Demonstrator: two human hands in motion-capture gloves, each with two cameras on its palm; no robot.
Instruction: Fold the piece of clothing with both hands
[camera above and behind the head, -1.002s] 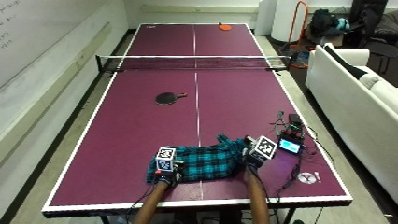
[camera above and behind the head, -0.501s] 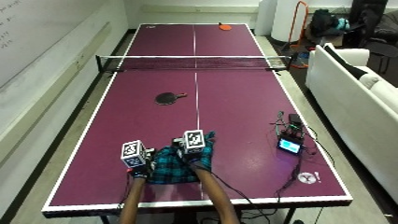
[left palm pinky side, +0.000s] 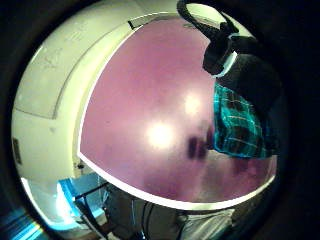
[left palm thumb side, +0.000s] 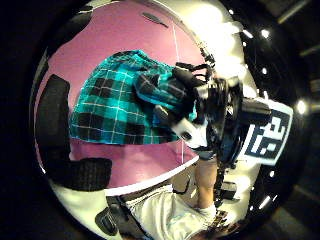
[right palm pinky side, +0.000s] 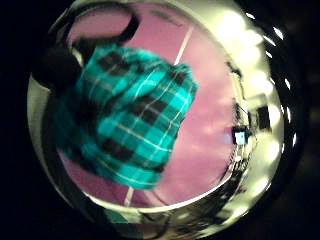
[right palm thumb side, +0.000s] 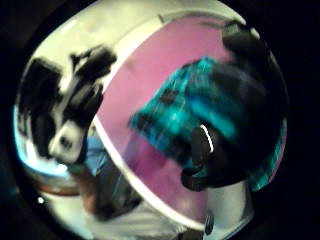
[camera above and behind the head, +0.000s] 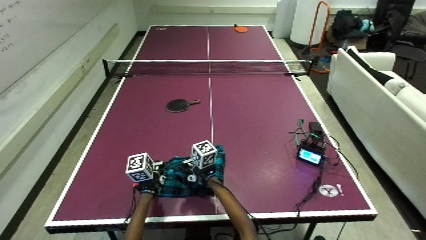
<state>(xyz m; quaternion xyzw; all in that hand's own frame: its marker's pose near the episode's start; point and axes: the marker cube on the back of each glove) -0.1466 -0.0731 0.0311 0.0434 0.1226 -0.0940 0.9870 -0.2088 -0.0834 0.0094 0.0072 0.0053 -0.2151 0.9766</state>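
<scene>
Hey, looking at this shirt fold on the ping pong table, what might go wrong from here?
1. The shirt sits bunched between both hands, close to the table's near edge; a pull toward the person may drag part of it over.
2. The right hand lies on the cloth with a flap beside its fingers; lifting it could let the fold spring open.
3. The left hand is at the cloth's side edge, so the layers may end up uneven.

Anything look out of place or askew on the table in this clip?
Nothing stands out. The plaid garment lies bunched near the table's front edge under both hands, mid-fold. A paddle and a small device with cables sit apart from it.
</scene>
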